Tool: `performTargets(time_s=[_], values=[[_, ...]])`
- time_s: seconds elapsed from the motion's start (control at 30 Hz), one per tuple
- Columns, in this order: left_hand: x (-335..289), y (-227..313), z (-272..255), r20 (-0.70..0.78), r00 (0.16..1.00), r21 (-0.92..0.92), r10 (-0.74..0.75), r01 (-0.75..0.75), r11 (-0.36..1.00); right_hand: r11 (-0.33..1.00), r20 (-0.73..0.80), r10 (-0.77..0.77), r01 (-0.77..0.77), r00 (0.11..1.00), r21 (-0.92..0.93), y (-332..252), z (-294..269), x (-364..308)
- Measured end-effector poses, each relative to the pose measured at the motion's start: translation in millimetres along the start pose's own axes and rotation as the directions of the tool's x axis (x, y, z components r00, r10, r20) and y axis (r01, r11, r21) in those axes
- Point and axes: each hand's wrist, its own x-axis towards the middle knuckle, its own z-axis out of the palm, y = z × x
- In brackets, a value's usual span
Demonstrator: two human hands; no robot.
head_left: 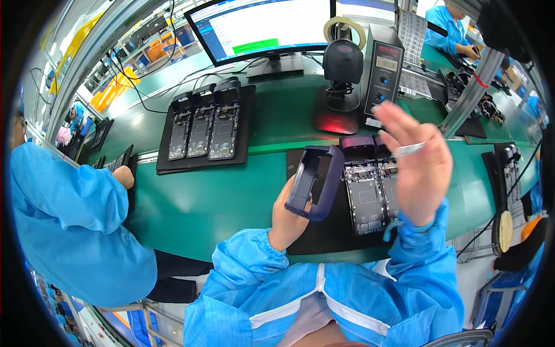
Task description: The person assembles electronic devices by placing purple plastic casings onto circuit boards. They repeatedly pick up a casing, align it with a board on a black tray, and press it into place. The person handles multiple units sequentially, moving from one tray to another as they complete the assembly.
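Observation:
My left hand (pixel 287 220) grips a dark blue plastic housing (pixel 314 184), a hollow frame tilted above the black mat. My right hand (pixel 424 166) is raised over the mat's right side, its fingers partly blurred. A small white label strip (pixel 409 150) is at its fingers. Below the hands lie open handheld devices (pixel 365 199) with bare circuit boards; my right hand hides part of the one on the right (pixel 391 188).
Three similar open devices (pixel 199 130) rest on another black mat (pixel 202 166). Behind stand a monitor (pixel 260 29), a scanner (pixel 342 63) on a red-lit base, a control box (pixel 383 72) and a label strip (pixel 411 37). A co-worker's blue sleeve (pixel 87 191) is at the left.

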Motion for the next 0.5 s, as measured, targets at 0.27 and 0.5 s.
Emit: performTargets(time_s=[0.27, 0.5], values=[[-1, -10, 4, -0.031, 0.999, -0.117, -0.012, 0.009, 0.993, 0.928, 0.408, 0.372, -0.314, 0.834, -0.202, 20, 6, -3], [-1, 1, 7, -0.064, 0.985, -0.314, -0.163, 0.135, 0.940, 0.910, 0.358, 0.312, -0.168, 0.880, -0.379, 29, 21, -6]])
